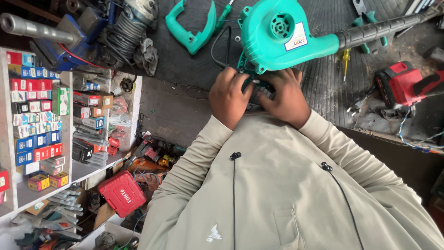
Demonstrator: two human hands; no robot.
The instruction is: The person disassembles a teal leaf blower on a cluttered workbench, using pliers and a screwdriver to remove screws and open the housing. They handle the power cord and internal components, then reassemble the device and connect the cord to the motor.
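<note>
1. Hands first: the left hand [227,96] and the right hand [285,96] sit side by side at the near edge of the dark workbench [185,60], both curled over a small dark part [259,90] wedged between them.
2. Fingers of both hands are bent and pressed onto that dark part; how firmly each one grips I cannot tell, since the knuckles hide the fingertips.
3. The teal blower [277,34] lies just beyond the knuckles, at twelve o'clock from the hands, its lower edge touching or nearly touching the dark part.
4. Its long axis runs from the round fan housing out along the black ribbed nozzle [384,30], pointing towards two o'clock, away from the person.
5. The right hand lies nearer the nozzle side; the left hand is nearer the blower's cord end and the loose teal handle shell [192,28] at eleven o'clock.
6. A red power tool [402,85] rests well apart at three o'clock.
7. Shelves of small coloured boxes [37,115] stand at nine o'clock, with a red tool case [122,192] lower down at eight o'clock.
</note>
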